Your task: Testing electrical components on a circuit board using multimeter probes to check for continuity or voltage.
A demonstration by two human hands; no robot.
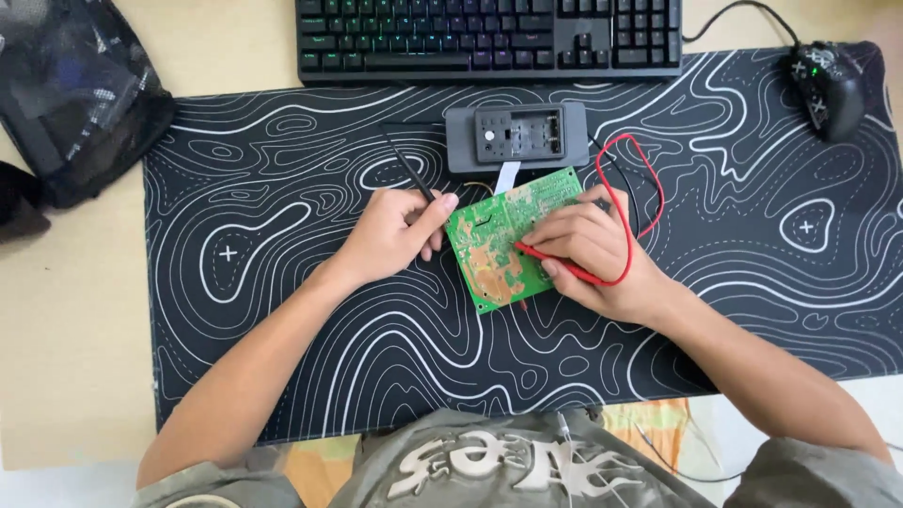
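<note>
A green circuit board (508, 240) is lying solder-side up near the middle of a black desk mat with white contour lines (282, 282), just below a grey multimeter (517, 139) to which it seems joined by a short pale ribbon. The left hand (390, 235) is closed around a black test probe (409, 169), pinched between thumb and fingers, its tip brought to the board's left edge. The right hand (588, 249) is closed pen-fashion on a red test probe (555, 263), whose tip is pressed onto the board's copper side; a red lead (649, 188) is looped back from it toward the meter. The board is judged light and stiff but fragile — the solder joints and thin traces would be scratched or bridged easily, so it is best held by its bare edges only. It would probably slide on the mat under probe pressure. A backlit keyboard (489, 38) and a black mouse (830, 87) are set beyond the mat's top edge — well apart from both hands.
</note>
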